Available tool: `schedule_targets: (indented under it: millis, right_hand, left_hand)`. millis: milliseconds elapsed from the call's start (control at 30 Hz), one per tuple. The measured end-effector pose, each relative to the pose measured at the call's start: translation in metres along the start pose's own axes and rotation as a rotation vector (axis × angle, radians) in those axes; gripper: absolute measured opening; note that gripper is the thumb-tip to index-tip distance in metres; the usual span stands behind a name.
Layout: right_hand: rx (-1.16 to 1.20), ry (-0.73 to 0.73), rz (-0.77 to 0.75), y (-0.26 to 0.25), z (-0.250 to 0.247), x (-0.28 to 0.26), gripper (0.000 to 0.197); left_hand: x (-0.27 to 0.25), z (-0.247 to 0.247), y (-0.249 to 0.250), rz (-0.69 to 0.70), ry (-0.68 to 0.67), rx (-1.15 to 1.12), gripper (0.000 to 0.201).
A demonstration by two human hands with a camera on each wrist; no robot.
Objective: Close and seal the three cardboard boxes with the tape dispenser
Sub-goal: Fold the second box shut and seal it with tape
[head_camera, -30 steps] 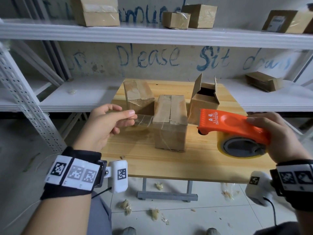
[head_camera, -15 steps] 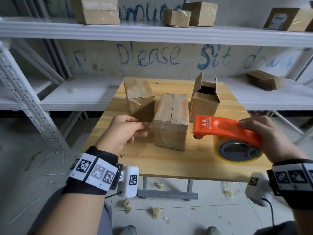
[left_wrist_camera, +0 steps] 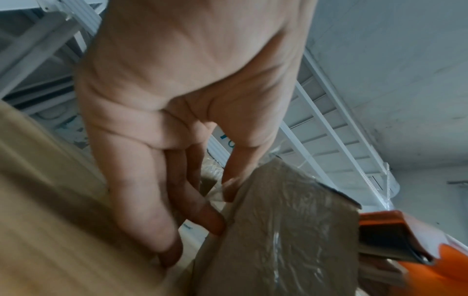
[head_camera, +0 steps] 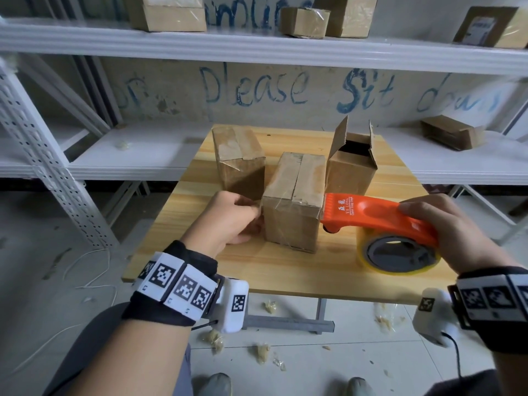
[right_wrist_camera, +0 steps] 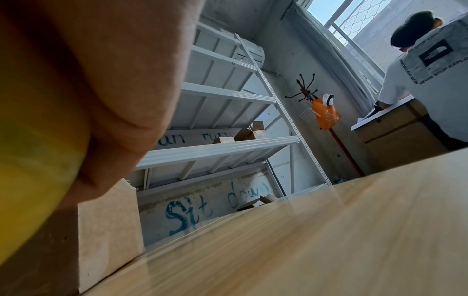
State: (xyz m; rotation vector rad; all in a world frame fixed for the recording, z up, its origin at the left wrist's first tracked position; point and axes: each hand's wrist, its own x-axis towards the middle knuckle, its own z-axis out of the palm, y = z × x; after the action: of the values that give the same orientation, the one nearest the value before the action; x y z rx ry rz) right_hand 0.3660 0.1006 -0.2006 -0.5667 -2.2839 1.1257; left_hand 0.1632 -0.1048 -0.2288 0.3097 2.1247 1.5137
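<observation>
Three cardboard boxes stand on the wooden table (head_camera: 285, 270). The left box (head_camera: 238, 161) is closed and taped. The middle box (head_camera: 294, 201) has its flaps down under clear tape. The right box (head_camera: 353, 164) stands with its flaps up. My left hand (head_camera: 257, 212) pinches the tape end (left_wrist_camera: 222, 192) against the middle box's (left_wrist_camera: 278, 230) left side. My right hand (head_camera: 428, 224) grips the orange tape dispenser (head_camera: 380, 215), whose toothed end meets the middle box's top right edge. The yellowish tape roll (right_wrist_camera: 30, 180) fills the left of the right wrist view.
White metal shelving (head_camera: 257, 41) behind the table carries several more cardboard boxes. Crumpled tape scraps (head_camera: 263, 352) lie on the floor under the table. A person (right_wrist_camera: 418, 70) stands at a counter off to the right.
My left hand has carried the tape end forward and down to the middle box's left side. The dispenser has moved left and down to the box's right edge, drawing the tape across the box.
</observation>
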Motion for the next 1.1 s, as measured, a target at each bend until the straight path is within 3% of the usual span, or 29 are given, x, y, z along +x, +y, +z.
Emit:
schedule_targets:
  millis: [100, 167, 233, 300, 367, 433, 500, 600, 733, 833, 1033, 1100]
  right_hand:
    - [-0.035, 0.007, 0.000, -0.002, 0.001, 0.000, 0.140]
    - [-0.041, 0.001, 0.015, -0.001, 0.001, 0.002, 0.129]
    - [-0.020, -0.014, 0.028, 0.005, -0.002, 0.006, 0.110]
    - [0.022, -0.051, 0.035, 0.009, -0.004, 0.008, 0.108]
    - [0.090, -0.007, 0.060, 0.012, -0.006, 0.008, 0.085]
    - [0.077, -0.008, 0.065, 0.020, -0.005, 0.010, 0.076]
    - [0.052, 0.001, 0.105, 0.017, -0.001, 0.010, 0.061]
    - [0.013, -0.122, 0.106, 0.016, 0.006, 0.008, 0.084]
    - [-0.004, -0.189, 0.100, 0.011, 0.010, 0.003, 0.070]
    - [-0.002, -0.252, 0.128, 0.018, 0.005, 0.002, 0.078]
    - [0.027, -0.253, 0.215, 0.029, -0.014, -0.004, 0.072]
    - [0.052, -0.275, 0.264, 0.032, -0.016, -0.006, 0.081]
  left_hand:
    - [-0.001, 0.001, -0.004, -0.002, -0.029, 0.068, 0.022]
    - [-0.003, -0.001, -0.004, 0.054, -0.039, 0.142, 0.021]
    - [-0.005, -0.008, -0.002, 0.178, -0.034, 0.281, 0.030]
    - [-0.008, -0.016, 0.001, 0.352, -0.043, 0.456, 0.066]
    - [-0.015, -0.021, 0.008, 0.547, -0.143, 0.554, 0.096]
    - [-0.019, -0.017, 0.012, 0.683, -0.242, 0.574, 0.103]
    - [-0.017, -0.008, 0.009, 0.732, -0.268, 0.614, 0.100]
    - [-0.012, 0.005, 0.002, 0.770, -0.154, 0.605, 0.083]
    - [-0.012, 0.015, 0.003, 0.821, 0.018, 0.700, 0.046]
    - [-0.013, 0.017, 0.006, 0.805, 0.077, 0.824, 0.042]
    - [-0.015, 0.016, 0.006, 0.795, 0.086, 0.869, 0.041]
    - [-0.015, 0.013, 0.006, 0.798, 0.072, 0.852, 0.039]
